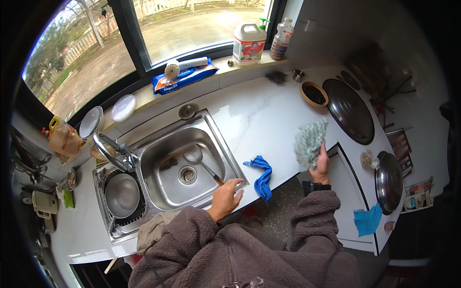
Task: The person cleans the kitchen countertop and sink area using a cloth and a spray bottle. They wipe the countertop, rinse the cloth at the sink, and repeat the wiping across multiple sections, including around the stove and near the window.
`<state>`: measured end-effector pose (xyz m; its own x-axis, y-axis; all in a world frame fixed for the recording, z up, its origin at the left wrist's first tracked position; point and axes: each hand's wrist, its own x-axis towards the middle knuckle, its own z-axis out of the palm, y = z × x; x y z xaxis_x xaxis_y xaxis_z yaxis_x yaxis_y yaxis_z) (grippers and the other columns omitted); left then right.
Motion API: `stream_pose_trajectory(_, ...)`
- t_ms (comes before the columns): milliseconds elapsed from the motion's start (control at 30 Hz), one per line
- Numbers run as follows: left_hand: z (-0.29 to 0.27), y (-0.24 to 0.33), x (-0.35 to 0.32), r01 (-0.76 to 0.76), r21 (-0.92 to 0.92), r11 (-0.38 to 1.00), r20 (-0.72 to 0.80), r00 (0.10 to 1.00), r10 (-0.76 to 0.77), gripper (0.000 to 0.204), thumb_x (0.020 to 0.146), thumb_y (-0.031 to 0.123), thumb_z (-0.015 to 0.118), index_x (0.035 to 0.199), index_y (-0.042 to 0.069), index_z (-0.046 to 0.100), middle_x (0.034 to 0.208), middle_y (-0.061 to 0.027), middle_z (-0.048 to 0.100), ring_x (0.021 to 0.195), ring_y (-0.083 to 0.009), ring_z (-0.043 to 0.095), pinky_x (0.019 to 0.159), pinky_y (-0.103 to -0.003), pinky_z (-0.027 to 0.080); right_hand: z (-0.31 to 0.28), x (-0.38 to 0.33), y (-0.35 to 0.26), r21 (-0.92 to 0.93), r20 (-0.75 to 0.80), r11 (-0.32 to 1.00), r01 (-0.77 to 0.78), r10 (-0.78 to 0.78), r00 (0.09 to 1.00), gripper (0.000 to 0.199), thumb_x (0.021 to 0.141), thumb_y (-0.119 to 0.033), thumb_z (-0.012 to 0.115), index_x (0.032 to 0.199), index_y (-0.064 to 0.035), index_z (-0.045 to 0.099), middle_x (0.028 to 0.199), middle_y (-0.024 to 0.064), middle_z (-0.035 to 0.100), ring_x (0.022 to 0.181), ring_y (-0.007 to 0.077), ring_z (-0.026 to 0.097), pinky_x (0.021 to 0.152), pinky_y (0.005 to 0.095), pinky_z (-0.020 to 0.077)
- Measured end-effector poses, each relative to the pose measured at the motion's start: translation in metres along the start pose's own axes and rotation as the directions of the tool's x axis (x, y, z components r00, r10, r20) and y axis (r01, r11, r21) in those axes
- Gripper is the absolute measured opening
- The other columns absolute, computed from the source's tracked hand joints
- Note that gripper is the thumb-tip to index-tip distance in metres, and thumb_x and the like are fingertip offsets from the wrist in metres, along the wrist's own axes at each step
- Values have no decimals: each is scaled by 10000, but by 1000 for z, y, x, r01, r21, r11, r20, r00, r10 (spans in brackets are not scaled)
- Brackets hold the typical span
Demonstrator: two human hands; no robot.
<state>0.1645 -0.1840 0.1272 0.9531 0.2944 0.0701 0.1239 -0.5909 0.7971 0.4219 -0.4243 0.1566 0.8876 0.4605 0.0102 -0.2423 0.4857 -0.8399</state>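
In my right hand is a bunched, fluffy green-and-white cloth, gripped at its right side and held over the worktop. My left hand is at the front right edge of the steel sink, its thumb and forefinger apart. A ladle lies in the basin, with its brown handle slanting up to my left hand; whether they touch I cannot tell. Dark residue lies beside the drain. A blue rubber glove drapes over the counter's front edge between my hands.
A wok-like pan fills the left basin beside the faucet. Large dark lids and a brown bowl stand on the right. A light-blue cloth hangs near the right edge. A white jug and wipes line the windowsill.
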Motion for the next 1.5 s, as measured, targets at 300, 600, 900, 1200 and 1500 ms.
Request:
stream_pose_trajectory(300, 154, 3, 80, 217, 356, 909, -61, 976, -208, 686, 731, 169, 711, 1347, 68, 427, 1013, -143, 568, 949, -332, 577, 726, -436, 514, -195, 91, 90, -939, -18, -342, 18, 103, 995, 521, 1027, -411, 310, 1439, -116, 430, 1597, 131, 120, 1476, 312, 39, 1173, 492, -9)
stream_pose_trajectory(600, 59, -16, 61, 293, -557, 777, -371, 749, -549, 251, 861, 77, 646, 1091, -12, 600, 837, -23, 633, 696, -84, 577, 613, -259, 493, -128, 62, 122, -875, 149, -454, 168, 77, 986, 537, 1016, -355, 337, 1444, -34, 374, 1572, 182, 179, 1473, 320, 94, 1172, 518, 42)
stream_pose_trajectory(900, -64, -39, -32, -28, -586, 810, -728, 458, -511, 217, 880, 69, 594, 1075, -20, 559, 970, -47, 600, 846, -103, 545, 786, -250, 459, 170, 0, 241, -29, 369, 949, -315, 303, 879, 436, 1028, -256, 346, 1364, -12, 480, 1337, 136, 543, 1256, 240, 485, 1079, 359, 354)
stream_pose_trajectory(1200, -70, -73, -108, 130, -563, 816, -713, 423, -560, 201, 857, 72, 615, 1024, -22, 557, 927, -41, 582, 810, -106, 535, 748, -262, 453, 67, 54, 105, 528, 302, 711, -464, 354, 885, 444, 1044, -278, 312, 1349, 11, 454, 1312, 150, 541, 1200, 261, 514, 1101, 409, 355)
stream_pose_trajectory(1500, -34, -81, -90, 255, -626, 737, -668, 314, -675, 235, 864, 14, 607, 1085, -34, 546, 961, -48, 600, 834, -104, 564, 767, -250, 469, -162, 114, 89, -958, -139, -262, -116, 72, 988, 555, 1026, -319, 345, 1510, -79, 215, 1560, 211, 140, 1439, 390, 110, 1147, 481, 167)
